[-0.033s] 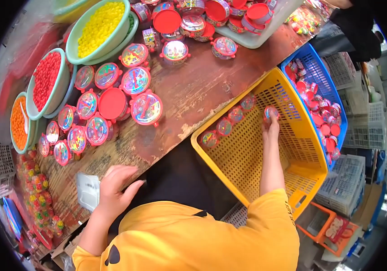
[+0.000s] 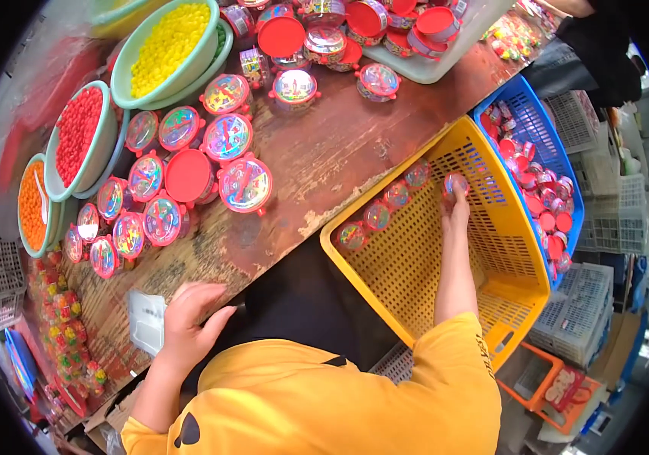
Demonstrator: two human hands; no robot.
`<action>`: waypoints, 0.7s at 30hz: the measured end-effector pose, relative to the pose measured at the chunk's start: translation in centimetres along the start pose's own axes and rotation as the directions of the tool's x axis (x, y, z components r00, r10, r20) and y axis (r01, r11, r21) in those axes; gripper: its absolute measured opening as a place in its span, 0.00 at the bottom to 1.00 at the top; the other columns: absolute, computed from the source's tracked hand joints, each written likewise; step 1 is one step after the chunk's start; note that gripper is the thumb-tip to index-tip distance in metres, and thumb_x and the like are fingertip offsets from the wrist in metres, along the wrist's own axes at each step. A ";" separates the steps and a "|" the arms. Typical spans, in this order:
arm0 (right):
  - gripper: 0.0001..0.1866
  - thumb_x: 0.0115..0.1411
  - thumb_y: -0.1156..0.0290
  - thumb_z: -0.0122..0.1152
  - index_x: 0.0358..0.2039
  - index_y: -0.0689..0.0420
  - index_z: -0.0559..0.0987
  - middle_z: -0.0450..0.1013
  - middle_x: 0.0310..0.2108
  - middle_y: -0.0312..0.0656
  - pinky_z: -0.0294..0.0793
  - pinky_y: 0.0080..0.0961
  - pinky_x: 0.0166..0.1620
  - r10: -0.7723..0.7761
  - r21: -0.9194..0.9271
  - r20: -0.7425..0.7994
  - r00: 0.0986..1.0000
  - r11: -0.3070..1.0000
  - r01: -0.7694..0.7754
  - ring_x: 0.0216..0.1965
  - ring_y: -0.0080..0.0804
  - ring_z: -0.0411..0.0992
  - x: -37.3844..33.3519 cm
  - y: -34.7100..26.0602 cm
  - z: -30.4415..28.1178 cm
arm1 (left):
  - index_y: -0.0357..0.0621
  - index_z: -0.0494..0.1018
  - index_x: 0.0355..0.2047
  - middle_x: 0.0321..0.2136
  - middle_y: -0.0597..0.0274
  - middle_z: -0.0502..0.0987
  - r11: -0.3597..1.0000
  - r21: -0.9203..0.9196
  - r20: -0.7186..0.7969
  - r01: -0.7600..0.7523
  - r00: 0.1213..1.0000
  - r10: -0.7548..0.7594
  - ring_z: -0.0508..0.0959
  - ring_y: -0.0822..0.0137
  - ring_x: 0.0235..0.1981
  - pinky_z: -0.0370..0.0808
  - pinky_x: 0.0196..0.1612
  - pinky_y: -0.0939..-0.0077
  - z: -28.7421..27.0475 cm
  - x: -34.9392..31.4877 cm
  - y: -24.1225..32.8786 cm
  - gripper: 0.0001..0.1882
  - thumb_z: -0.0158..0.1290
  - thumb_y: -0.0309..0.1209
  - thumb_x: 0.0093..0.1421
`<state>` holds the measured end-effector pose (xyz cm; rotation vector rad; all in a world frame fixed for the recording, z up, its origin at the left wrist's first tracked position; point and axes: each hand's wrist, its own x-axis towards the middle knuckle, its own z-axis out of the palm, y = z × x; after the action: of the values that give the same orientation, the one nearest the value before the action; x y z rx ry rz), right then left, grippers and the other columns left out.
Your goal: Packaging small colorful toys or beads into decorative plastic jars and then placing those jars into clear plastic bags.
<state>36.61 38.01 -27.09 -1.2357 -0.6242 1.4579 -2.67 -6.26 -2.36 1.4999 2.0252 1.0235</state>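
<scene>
Scuffed table (image 2: 340, 140), candy bowls (image 2: 188, 72), crate (image 2: 510, 243); right grip (image 2: 456, 206) round tub (image 2: 456, 181), left grip (image 2: 192, 318) spread, empty

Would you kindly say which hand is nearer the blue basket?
Right. The right hand is in the yellow basket beside the blue basket; the left hand is farther, by the table.

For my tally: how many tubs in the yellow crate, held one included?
5: four tubs at left in the crate, one tub in the right hand; the arm may hide others.
</scene>
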 end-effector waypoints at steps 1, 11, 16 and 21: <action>0.23 0.59 0.65 0.70 0.52 0.54 0.74 0.77 0.44 0.35 0.75 0.14 0.32 0.018 0.002 0.015 1.000 1.000 -0.018 0.33 0.19 0.76 1.3 0.7 2.1 | 0.38 0.78 0.42 0.38 0.54 0.82 0.998 0.001 -0.028 0.062 0.998 -0.062 0.79 0.60 0.36 0.75 0.41 0.71 -0.2 -0.7 -0.2 0.15 0.65 0.21 0.52; 0.16 0.73 0.55 0.49 0.55 0.47 0.73 0.77 0.41 0.34 0.80 0.34 0.38 0.307 -0.347 -0.069 0.949 0.885 -0.312 0.38 0.29 0.76 7.4 8.2 8.1 | 0.36 0.73 0.50 0.54 0.48 0.75 0.819 0.320 -0.540 0.476 0.802 -0.255 0.75 0.56 0.55 0.72 0.56 0.66 -6.2 -12.0 -2.7 0.18 0.59 0.19 0.58; 0.18 0.72 0.52 0.49 0.54 0.48 0.75 0.76 0.41 0.31 0.78 0.27 0.38 0.263 -0.336 0.167 0.950 0.921 -0.196 0.38 0.26 0.75 9.5 6.0 4.9 | 0.35 0.54 0.68 0.65 0.43 0.59 0.644 0.336 -0.478 0.687 0.714 -0.512 0.60 0.48 0.67 0.57 0.68 0.56 -5.8 -16.0 -7.7 0.56 0.72 0.37 0.42; 0.26 0.70 0.64 0.55 0.62 0.67 0.66 0.69 0.56 0.49 0.73 0.32 0.55 -0.436 -0.607 0.366 0.822 0.558 0.566 0.54 0.36 0.71 -7.9 -1.2 11.4 | 0.38 0.53 0.68 0.67 0.42 0.58 0.657 0.345 -0.532 0.670 0.716 -0.451 0.58 0.41 0.65 0.56 0.67 0.50 -4.4 -17.3 -6.8 0.58 0.72 0.46 0.42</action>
<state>25.72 33.77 -19.52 -1.3185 -1.6321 0.8284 -4.31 -24.88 -6.30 0.7148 2.9911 0.5496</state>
